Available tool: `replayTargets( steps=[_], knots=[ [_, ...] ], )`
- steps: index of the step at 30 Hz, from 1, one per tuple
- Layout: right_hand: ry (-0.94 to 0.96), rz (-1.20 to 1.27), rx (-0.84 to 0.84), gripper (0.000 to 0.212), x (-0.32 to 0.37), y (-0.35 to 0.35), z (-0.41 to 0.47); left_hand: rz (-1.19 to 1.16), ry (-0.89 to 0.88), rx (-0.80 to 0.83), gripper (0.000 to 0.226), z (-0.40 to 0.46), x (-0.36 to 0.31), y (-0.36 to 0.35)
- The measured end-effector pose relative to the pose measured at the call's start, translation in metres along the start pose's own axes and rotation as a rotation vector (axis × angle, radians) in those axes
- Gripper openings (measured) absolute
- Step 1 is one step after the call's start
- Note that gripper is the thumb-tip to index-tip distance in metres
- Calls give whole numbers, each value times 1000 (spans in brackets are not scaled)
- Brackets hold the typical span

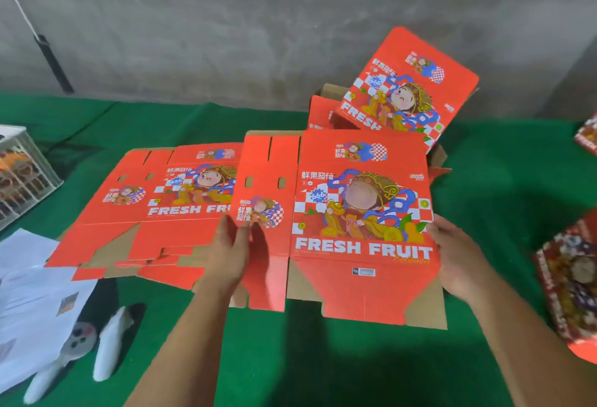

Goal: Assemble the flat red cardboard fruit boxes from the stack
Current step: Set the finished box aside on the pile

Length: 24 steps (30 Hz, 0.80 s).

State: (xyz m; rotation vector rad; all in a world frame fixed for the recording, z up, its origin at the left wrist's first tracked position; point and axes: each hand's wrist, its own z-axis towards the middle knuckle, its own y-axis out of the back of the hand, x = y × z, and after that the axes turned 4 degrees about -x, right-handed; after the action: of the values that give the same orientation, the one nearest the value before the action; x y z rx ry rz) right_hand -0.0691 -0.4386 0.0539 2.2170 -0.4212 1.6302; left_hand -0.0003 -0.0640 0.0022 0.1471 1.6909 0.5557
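Flat blank (pixel 361 212) is lying printed side up on the green worktop (pixel 323 358), roughly mid-surface, overlapping the right end of the stack of flat blanks (pixel 155 212) that is spreading toward the left edge. Judgement: it is being drawn clear of the stack so its panels can be folded.

Left hand (pixel 231 245) is resting on the narrow side panel, fingers nearly straight and spread, pressing down, not curled round anything. Right hand (pixel 452 258) is gripping the blank's right edge, thumb on top; fingers underneath are hidden.

An assembled box (pixel 407 89) is leaning tilted near the far edge, against the grey wall (pixel 226 34).
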Motion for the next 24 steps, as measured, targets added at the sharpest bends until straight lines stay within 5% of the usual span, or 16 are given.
replayTargets(
  steps=[5,13,16,18,21,24],
  knots=[
    [-121,2,19,22,1,47,-13,-165,79,77,31,-39,-22,-28],
    [-277,-244,279,25,12,103,-44,-222,287,365,110,-94,-17,-46],
    [-380,-573,414,37,9,103,-56,-327,158,594,100,-122,-33,-69],
    [-318,-675,373,44,-1,98,-63,-316,268,573,96,-135,-44,-80],
    [-261,-374,181,69,-10,103,-62,-290,361,546,84,-140,-41,-77],
    [-276,-21,209,87,-8,111,-58,-242,393,543,86,-144,-38,-61]
  ],
)
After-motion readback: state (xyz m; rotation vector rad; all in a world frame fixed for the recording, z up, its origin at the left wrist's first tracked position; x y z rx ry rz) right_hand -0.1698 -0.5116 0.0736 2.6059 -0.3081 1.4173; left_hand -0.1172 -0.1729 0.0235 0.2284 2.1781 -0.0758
